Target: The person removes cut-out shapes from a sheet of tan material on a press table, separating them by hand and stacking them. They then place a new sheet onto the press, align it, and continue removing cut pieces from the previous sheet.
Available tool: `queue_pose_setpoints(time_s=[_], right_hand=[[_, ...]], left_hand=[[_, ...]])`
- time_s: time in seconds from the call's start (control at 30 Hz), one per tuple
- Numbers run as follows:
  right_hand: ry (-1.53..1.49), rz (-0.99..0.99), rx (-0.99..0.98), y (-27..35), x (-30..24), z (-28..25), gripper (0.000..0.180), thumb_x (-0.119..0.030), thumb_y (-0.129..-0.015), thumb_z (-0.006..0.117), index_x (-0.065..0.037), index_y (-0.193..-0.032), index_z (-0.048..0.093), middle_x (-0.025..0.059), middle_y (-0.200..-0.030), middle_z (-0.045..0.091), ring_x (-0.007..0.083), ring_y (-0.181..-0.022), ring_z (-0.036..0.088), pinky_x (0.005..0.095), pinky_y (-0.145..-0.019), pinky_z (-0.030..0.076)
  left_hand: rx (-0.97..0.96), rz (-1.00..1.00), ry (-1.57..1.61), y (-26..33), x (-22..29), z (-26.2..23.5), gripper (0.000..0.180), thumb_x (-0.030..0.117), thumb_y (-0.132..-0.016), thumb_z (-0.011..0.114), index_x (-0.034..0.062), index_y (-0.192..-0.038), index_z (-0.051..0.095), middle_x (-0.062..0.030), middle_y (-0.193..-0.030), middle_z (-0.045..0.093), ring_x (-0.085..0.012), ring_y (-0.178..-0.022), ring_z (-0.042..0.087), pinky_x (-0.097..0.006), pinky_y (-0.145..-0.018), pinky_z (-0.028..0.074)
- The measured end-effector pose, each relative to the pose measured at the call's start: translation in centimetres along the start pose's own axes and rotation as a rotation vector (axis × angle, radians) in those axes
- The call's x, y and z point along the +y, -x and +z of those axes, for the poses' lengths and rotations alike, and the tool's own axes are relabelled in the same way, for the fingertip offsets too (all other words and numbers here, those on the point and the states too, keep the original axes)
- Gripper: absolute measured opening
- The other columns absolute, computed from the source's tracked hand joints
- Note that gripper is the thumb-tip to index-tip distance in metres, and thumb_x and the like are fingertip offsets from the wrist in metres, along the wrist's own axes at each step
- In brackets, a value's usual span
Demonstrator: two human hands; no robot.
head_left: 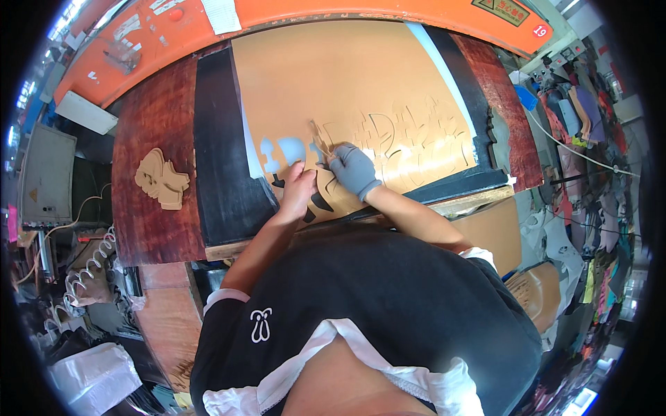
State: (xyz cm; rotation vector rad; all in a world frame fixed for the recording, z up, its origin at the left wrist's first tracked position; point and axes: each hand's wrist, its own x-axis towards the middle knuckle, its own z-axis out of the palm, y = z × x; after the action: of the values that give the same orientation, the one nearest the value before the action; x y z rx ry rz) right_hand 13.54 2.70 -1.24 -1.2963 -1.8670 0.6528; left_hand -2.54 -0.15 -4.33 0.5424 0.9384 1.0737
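Note:
A large tan sheet (326, 76) of smooth, leather-like material lies on a black board (222, 145). Its near part carries several rows of cut outlines, and openings at the near left show white and black beneath. My right hand (355, 173), in a grey glove, is closed over these cuts with its fingers on a narrow tan cut piece (318, 136), which stands up from the sheet. Beside it, my bare left hand (299, 192) is at the near left edge with its fingers curled together. What those fingers hold, if anything, is hidden.
A small stack of tan cut pieces (162, 179) lies on the red-brown wooden table at left. Across the far side runs an orange machine beam (277, 15). Coloured scraps (576, 125) hang at right; a grey metal cabinet (48, 177) stands at left.

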Motion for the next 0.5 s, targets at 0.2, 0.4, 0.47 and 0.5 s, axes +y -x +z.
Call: queue_pose_setpoints(time_s=[0.2,0.4,0.47,0.5], right_hand=[[-0.540,0.242,-0.037,0.5,1.8,0.0,0.020,-0.019,-0.093,0.051,0.000,-0.089,0.057,0.0052,-0.070,0.056,0.0137,-0.066,0.052,0.0279,-0.061,0.043],[-0.511,0.283,-0.035,0.7,1.9,-0.5,0.027,-0.025,-0.094,0.049,0.001,-0.093,0.058,0.0073,-0.077,0.061,0.0143,-0.072,0.057,0.0282,-0.067,0.046],[-0.666,0.317,0.069,0.2,1.3,-1.3,0.026,-0.025,-0.093,0.050,0.000,-0.091,0.058,0.0049,-0.077,0.059,0.0129,-0.073,0.055,0.0273,-0.068,0.045],[-0.713,0.265,0.163,-0.3,1.1,-2.3,0.024,-0.024,-0.093,0.050,-0.001,-0.091,0.058,0.0042,-0.078,0.059,0.0124,-0.073,0.055,0.0268,-0.068,0.045]], left_hand=[[0.256,0.552,-0.952,2.1,1.2,1.1,0.035,0.010,-0.089,0.052,0.0006,-0.122,0.045,-0.0174,-0.115,0.055,-0.0307,-0.103,0.057,-0.043,-0.088,0.046],[0.289,0.838,-1.669,-1.4,5.3,2.0,0.052,0.028,-0.092,0.048,0.0042,-0.136,0.035,-0.0148,-0.144,0.030,-0.0284,-0.136,0.023,-0.053,-0.107,0.019],[0.226,0.574,-1.815,-2.7,5.5,1.5,0.055,0.034,-0.092,0.046,0.0075,-0.139,0.034,-0.0098,-0.147,0.027,-0.0263,-0.138,0.020,-0.053,-0.108,0.017],[0.175,0.428,-1.869,-3.4,5.4,1.1,0.057,0.037,-0.092,0.044,0.0091,-0.140,0.033,-0.0072,-0.149,0.026,-0.0253,-0.139,0.019,-0.054,-0.108,0.016]])
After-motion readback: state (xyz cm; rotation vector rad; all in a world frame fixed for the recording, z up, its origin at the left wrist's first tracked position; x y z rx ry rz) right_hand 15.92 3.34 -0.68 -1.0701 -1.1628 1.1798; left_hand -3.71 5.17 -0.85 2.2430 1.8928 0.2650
